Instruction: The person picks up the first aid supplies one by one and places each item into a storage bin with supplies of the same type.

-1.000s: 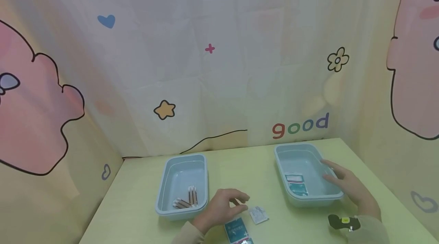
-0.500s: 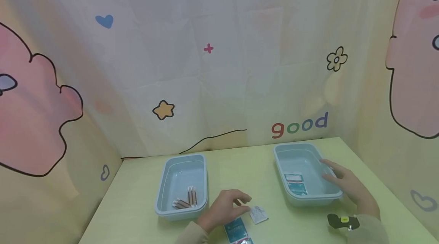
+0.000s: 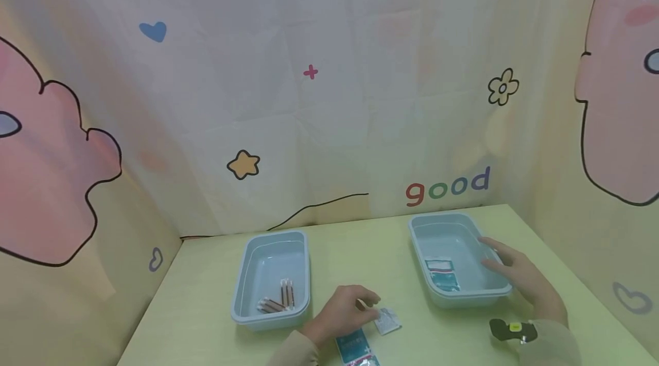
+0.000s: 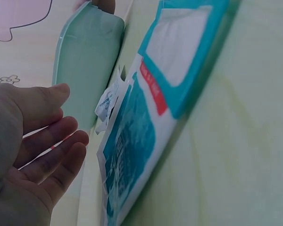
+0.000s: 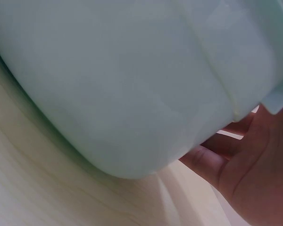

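My left hand (image 3: 344, 313) hovers with loosely bent fingers around nothing. Close to its thumb lies a small white packet (image 3: 388, 321), possibly touching it in the head view but apart in the left wrist view. Partly under this hand is a flat teal-and-white packet (image 4: 132, 136) with a red stripe. My right hand (image 3: 522, 274) grips the right side of a light blue plastic basin (image 3: 473, 298), thumb and a finger over its rim; some fingertips are hidden behind the wall (image 5: 122, 84). A similar teal packet (image 3: 443, 275) lies inside that basin.
Another light blue basin (image 3: 268, 326) stands to the left, holding several slim brown-and-clear sticks (image 3: 287, 294). Both basins rest on a pale yellow-green table (image 3: 355, 251). A printed curtain (image 3: 329, 126) encloses the back and sides.
My left hand has shifted slightly right, toward the small white packet, covering more of the teal packet's top end. The right hand keeps its place on the basin. The head view has drifted slightly.
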`<act>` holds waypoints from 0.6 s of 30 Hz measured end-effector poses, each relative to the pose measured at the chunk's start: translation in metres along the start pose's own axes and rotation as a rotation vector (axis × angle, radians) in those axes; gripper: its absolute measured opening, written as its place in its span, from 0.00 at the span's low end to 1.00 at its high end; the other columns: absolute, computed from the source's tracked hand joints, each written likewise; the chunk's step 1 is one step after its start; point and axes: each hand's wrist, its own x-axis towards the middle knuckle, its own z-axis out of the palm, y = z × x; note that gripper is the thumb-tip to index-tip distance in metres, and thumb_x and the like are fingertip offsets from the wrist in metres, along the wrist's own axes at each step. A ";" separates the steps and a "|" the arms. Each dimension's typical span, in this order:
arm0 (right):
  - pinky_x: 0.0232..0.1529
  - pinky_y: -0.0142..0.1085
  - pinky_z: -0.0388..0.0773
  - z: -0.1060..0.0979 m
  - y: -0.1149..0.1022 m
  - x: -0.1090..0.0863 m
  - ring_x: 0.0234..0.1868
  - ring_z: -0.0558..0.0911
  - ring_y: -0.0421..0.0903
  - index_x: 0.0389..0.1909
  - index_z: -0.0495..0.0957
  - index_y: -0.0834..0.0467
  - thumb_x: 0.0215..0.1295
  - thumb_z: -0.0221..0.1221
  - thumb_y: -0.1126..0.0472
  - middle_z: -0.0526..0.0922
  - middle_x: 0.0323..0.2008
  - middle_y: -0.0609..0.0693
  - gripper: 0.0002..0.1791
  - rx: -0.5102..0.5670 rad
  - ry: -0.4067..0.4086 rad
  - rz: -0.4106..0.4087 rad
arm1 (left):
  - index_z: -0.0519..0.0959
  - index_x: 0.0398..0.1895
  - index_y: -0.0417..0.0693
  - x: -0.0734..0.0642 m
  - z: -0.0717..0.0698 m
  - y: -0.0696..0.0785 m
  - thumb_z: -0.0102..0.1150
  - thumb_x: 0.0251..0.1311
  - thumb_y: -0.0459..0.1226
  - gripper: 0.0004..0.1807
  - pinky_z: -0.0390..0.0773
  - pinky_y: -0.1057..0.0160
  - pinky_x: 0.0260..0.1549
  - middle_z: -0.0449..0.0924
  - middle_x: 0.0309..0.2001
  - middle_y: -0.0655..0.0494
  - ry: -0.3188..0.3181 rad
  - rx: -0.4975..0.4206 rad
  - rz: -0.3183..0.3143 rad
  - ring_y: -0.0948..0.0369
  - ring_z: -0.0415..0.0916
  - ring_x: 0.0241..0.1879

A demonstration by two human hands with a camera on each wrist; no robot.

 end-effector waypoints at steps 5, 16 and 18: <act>0.61 0.72 0.51 0.000 -0.002 -0.002 0.71 0.49 0.75 0.75 0.55 0.57 0.70 0.55 0.48 0.51 0.74 0.68 0.37 0.021 0.002 -0.002 | 0.84 0.46 0.42 0.002 0.004 -0.001 0.65 0.60 0.38 0.13 0.78 0.75 0.37 0.87 0.43 0.52 -0.002 0.026 0.026 0.73 0.80 0.38; 0.62 0.72 0.50 0.000 -0.002 -0.002 0.71 0.49 0.75 0.75 0.55 0.56 0.70 0.56 0.48 0.51 0.74 0.68 0.37 0.009 0.006 0.009 | 0.84 0.47 0.43 0.005 0.007 0.000 0.68 0.57 0.39 0.15 0.77 0.75 0.38 0.86 0.42 0.56 -0.057 0.043 -0.020 0.72 0.79 0.39; 0.61 0.72 0.51 0.000 -0.001 -0.001 0.71 0.49 0.75 0.75 0.55 0.56 0.70 0.55 0.48 0.52 0.74 0.68 0.37 0.000 0.009 0.007 | 0.84 0.46 0.43 0.005 0.008 0.000 0.68 0.56 0.40 0.16 0.78 0.75 0.38 0.86 0.41 0.57 -0.058 0.041 -0.025 0.72 0.79 0.38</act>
